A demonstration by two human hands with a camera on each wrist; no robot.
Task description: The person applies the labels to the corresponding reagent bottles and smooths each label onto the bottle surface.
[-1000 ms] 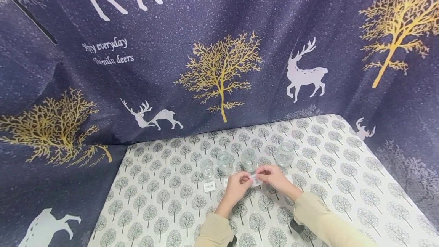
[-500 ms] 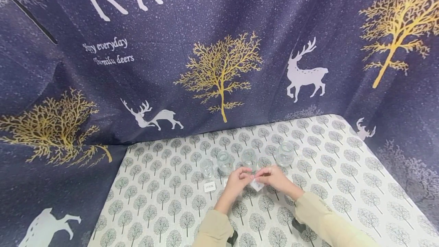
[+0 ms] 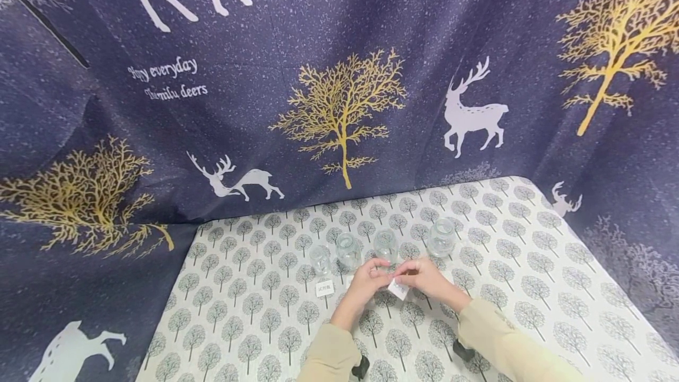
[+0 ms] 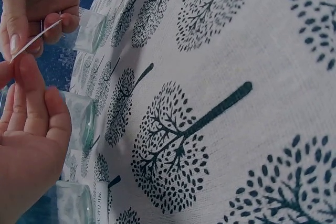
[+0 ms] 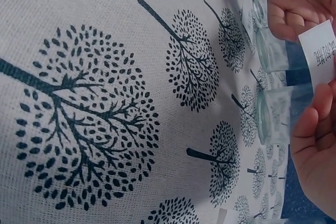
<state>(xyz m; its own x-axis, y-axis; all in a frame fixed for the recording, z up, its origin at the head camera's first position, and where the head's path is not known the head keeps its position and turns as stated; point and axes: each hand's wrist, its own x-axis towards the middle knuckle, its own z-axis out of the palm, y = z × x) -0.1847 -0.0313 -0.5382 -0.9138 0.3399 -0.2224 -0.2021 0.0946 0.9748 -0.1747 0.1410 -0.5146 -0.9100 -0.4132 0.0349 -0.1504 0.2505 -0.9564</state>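
A small white paper label (image 3: 399, 289) with printed dark characters is between my two hands, close above the table. My left hand (image 3: 367, 282) pinches it at one corner with thumb and index finger. From the other side my right hand (image 3: 427, 279) pinches it too, fingertips right beside the left ones. The left wrist view shows the label edge-on, and in the right wrist view its printed face (image 5: 318, 53) is visible. Just behind the hands stands a clear glass jar (image 3: 385, 243), its lower part overlapped by the fingers.
More clear glass jars stand in the same row: a small one (image 3: 320, 261), a wider one (image 3: 348, 250) and another at the right (image 3: 441, 238). A white printed label (image 3: 324, 288) lies before the small jar. The tree-patterned tablecloth (image 3: 249, 323) ends at a dark curtain (image 3: 339, 105).
The label has turned from lying level between the hands to tilted, hanging corner-down. My left fingers have shifted slightly right, closer to my right fingertips. The jars have stayed put.
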